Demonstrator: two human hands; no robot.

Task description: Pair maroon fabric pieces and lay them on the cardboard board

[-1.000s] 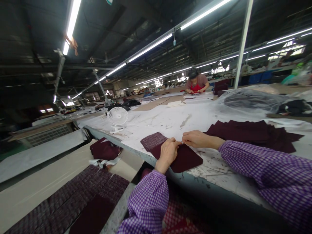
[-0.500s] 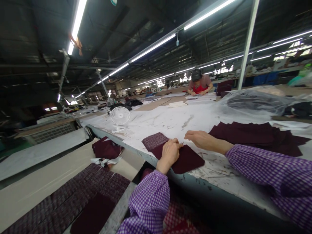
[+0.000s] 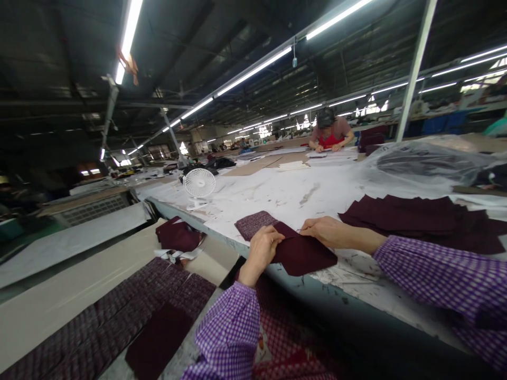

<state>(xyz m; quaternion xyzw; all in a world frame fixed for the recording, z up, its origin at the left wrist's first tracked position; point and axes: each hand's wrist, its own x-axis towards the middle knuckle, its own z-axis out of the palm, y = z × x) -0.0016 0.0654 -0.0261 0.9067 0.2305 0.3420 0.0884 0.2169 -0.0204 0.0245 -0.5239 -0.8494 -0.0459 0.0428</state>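
A dark maroon fabric piece [image 3: 303,256] lies at the near edge of the white table, beside and partly over a speckled maroon piece [image 3: 255,222]. My left hand [image 3: 261,248] pinches the left part of the maroon fabric between thumb and fingers. My right hand [image 3: 320,230] has its fingertips closed on the upper edge of the same fabric. A fold or seam line runs between the two hands. To the right, a fanned stack of maroon pieces [image 3: 420,219] rests on the table behind my right forearm.
A white fan [image 3: 199,183] stands on the table [image 3: 269,184]. Speckled pieces [image 3: 106,316] lie on a lower surface at left, near a maroon bundle [image 3: 180,236]. Clear plastic [image 3: 428,158] is at right. Another person [image 3: 331,132] bends over the far side.
My right hand has come down and closed on the fabric edge. My left hand has shifted left along the fabric. The view has moved slightly.
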